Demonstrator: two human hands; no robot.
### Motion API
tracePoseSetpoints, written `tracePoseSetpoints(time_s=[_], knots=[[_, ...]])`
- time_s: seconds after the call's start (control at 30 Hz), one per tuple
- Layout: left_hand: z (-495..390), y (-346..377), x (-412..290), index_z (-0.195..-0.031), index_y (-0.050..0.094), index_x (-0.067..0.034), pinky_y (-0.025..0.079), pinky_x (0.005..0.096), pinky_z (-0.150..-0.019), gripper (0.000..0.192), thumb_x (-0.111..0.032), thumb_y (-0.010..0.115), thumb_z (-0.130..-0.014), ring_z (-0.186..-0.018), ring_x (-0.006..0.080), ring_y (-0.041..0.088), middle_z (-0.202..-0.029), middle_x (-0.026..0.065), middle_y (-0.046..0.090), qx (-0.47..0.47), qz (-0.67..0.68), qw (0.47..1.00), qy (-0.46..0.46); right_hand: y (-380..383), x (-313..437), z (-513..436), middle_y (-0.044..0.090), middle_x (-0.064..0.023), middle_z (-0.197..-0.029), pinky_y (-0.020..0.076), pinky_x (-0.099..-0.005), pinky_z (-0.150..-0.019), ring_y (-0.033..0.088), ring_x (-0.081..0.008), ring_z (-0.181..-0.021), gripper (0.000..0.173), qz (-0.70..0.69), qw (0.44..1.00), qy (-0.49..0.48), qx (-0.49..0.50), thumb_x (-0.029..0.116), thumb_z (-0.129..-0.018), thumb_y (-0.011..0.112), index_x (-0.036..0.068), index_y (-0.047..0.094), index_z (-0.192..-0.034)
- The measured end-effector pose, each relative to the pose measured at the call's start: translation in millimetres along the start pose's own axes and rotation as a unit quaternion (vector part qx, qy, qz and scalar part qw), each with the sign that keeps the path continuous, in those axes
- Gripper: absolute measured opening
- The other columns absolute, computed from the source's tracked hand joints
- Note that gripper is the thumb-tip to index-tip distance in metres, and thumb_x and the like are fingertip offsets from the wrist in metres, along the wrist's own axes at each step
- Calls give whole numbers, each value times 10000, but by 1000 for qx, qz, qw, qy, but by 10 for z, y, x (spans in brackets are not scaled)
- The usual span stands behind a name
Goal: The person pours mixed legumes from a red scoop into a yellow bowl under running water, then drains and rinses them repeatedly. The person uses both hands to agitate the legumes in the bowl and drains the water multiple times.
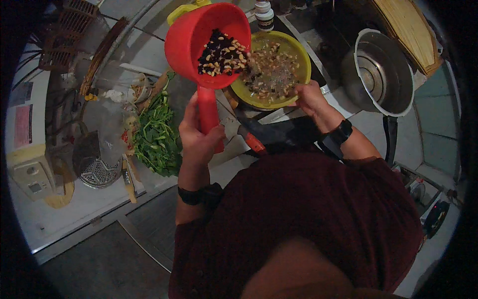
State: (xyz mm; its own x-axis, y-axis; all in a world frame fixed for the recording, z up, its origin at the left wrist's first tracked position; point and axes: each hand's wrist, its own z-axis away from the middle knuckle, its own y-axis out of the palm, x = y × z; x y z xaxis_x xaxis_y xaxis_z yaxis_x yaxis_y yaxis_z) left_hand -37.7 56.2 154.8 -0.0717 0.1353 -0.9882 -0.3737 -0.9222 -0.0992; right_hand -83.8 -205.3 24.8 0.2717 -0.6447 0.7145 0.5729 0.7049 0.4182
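Note:
My left hand grips the handle of a red plastic dipper, tilted to the right. Inside it lie dark beans and pale peanuts, some spilling with water over its rim. They fall into a yellow-green basin or strainer; which of the two I cannot tell. My right hand holds this vessel by its near right rim. Bubbly water with beans and nuts fills much of it. Black bands circle both wrists.
Leafy greens lie on the left counter, near a knife and a perforated metal disc. A deep metal pot stands at right. White-capped bottles stand behind the vessel. An orange-handled tool lies close to my body.

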Motion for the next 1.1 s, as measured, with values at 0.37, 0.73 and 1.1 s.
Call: tracePoseSetpoints(time_s=[0.37,0.73,1.1], knots=[[87,92,-45,-1333,372,-16,489,262,-701,746,59,589,-623,-842,111,553,-1032,59,552,-17,-35,999,12,-38,28,4,553,-126,-933,558,-465,-634,607,-291,-771,298,15,1000,-1,22,-38,-725,479,-48,504,-1022],[88,93,28,-1309,343,35,466,251,-426,739,-140,639,-655,-568,151,565,-866,114,564,27,237,969,-67,-159,215,78,554,-131,-945,570,-459,-619,613,-293,-752,302,35,998,24,52,-38,-733,476,-66,496,-1033],[183,-166,390,-1273,358,44,442,239,-429,676,-198,637,-706,-567,148,527,-914,140,562,21,308,950,-55,-304,95,116,570,-143,-949,580,-403,-555,629,-276,-747,355,16,999,14,40,-20,-740,495,-69,486,-1091]])
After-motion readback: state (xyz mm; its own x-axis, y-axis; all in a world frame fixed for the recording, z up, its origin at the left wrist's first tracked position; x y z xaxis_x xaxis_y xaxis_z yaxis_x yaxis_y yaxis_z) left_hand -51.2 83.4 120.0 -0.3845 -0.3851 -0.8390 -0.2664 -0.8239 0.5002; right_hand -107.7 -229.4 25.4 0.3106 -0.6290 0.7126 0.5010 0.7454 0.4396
